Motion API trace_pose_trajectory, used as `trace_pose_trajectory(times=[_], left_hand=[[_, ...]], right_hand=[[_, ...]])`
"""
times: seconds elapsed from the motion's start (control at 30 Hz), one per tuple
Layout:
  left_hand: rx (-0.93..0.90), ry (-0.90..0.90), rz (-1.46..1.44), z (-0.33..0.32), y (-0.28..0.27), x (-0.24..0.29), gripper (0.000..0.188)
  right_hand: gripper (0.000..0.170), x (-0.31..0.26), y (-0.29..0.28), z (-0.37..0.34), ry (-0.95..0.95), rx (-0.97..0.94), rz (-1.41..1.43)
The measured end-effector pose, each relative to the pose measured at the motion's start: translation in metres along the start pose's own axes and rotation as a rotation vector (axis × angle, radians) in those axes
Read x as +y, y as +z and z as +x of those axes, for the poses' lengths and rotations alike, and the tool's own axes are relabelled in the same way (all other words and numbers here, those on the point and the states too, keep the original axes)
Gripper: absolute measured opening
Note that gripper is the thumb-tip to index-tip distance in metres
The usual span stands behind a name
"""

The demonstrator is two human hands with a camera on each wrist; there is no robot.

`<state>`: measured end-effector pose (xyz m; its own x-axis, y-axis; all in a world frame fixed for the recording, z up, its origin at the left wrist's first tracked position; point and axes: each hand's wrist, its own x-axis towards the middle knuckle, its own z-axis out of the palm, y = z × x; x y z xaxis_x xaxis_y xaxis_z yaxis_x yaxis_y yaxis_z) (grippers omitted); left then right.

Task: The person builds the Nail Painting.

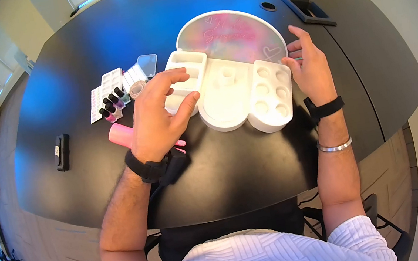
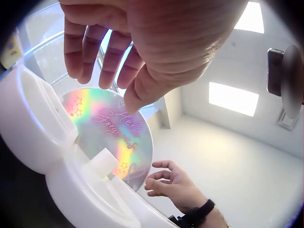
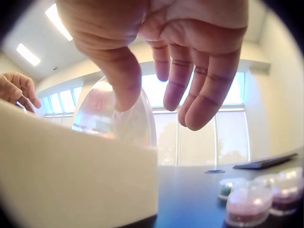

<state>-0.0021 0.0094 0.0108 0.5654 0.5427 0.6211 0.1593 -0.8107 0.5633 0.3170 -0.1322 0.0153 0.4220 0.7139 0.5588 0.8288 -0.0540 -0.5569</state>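
A white organizer (image 1: pixel 225 95) stands on the black table, with a round base in the middle and a compartment block (image 1: pixel 191 59) on its left. On its right is a block with several round wells (image 1: pixel 271 96). Behind them rises a half-round iridescent panel (image 2: pixel 107 123) lettered "Hello Gorgeous". My left hand (image 1: pixel 154 114) hovers by the left block, thumb and fingers spread apart and holding nothing. Beside the panel's right edge is my right hand (image 1: pixel 312 67), its fingers loosely bent with nothing between them. In the right wrist view its thumb (image 3: pixel 126 88) overlaps the panel.
Nail polish bottles (image 1: pixel 108 115), a white tray with wells (image 1: pixel 112 80), a roll (image 1: pixel 137 89) and a clear lid (image 1: pixel 148 65) lie left. A pink cylinder (image 1: pixel 120 135) is partly hidden under my left hand. Small lidded jars (image 3: pixel 249 204) stand right of the organizer.
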Motion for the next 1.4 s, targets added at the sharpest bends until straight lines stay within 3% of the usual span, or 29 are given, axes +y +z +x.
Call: trace_pose_trajectory(times=[0.1, 0.17, 0.23, 0.33, 0.43, 0.6, 0.63, 0.7, 0.73, 0.77, 0.87, 0.97, 1.2, 1.4], left_hand=[[-0.002, -0.084, 0.002, 0.001, -0.005, -0.005, 0.037], [0.002, -0.128, 0.005, 0.002, -0.008, -0.004, 0.039], [-0.005, -0.164, 0.007, 0.004, -0.010, -0.004, 0.040], [0.010, -0.203, -0.058, 0.008, -0.014, -0.007, 0.042], [0.017, -0.236, -0.090, 0.010, -0.017, -0.016, 0.042], [0.007, -0.277, -0.200, 0.012, -0.017, -0.032, 0.044], [-0.011, -0.260, -0.195, 0.015, -0.017, -0.030, 0.044], [-0.002, -0.346, -0.241, 0.020, -0.019, -0.027, 0.048], [-0.017, -0.340, -0.234, 0.023, -0.021, -0.026, 0.049], [-0.024, -0.331, -0.229, 0.028, -0.021, -0.024, 0.049], [-0.073, -0.255, -0.129, 0.045, -0.020, -0.023, 0.050], [-0.142, -0.213, 0.014, 0.070, -0.018, -0.029, 0.051], [-0.123, -0.097, 0.294, 0.103, 0.009, -0.033, 0.022], [-0.100, -0.151, 0.446, 0.105, 0.017, -0.031, 0.014]], right_hand=[[0.048, -0.009, -0.012, 0.000, -0.070, 0.082, -0.169], [0.038, -0.028, -0.025, -0.001, 0.050, -0.118, -0.157], [0.039, -0.035, -0.024, -0.005, 0.075, -0.140, -0.127], [0.052, -0.029, -0.019, -0.012, -0.009, -0.365, -0.201], [0.050, -0.012, -0.013, -0.012, -0.057, -0.377, -0.165], [0.066, -0.014, -0.019, -0.006, 0.032, -0.434, -0.227], [0.066, -0.009, -0.017, -0.009, 0.046, -0.414, -0.220], [0.072, 0.003, -0.007, -0.016, -0.116, -0.258, -0.213], [0.089, -0.012, -0.018, -0.009, 0.031, -0.464, -0.254], [0.089, -0.009, -0.018, -0.008, 0.035, -0.454, -0.249], [0.090, 0.001, -0.006, -0.009, 0.027, -0.440, -0.151], [0.079, 0.004, -0.002, -0.009, -0.032, -0.400, -0.181], [0.079, 0.004, 0.001, -0.010, -0.012, -0.393, -0.197], [0.079, 0.000, -0.002, -0.010, -0.002, -0.398, -0.220]])
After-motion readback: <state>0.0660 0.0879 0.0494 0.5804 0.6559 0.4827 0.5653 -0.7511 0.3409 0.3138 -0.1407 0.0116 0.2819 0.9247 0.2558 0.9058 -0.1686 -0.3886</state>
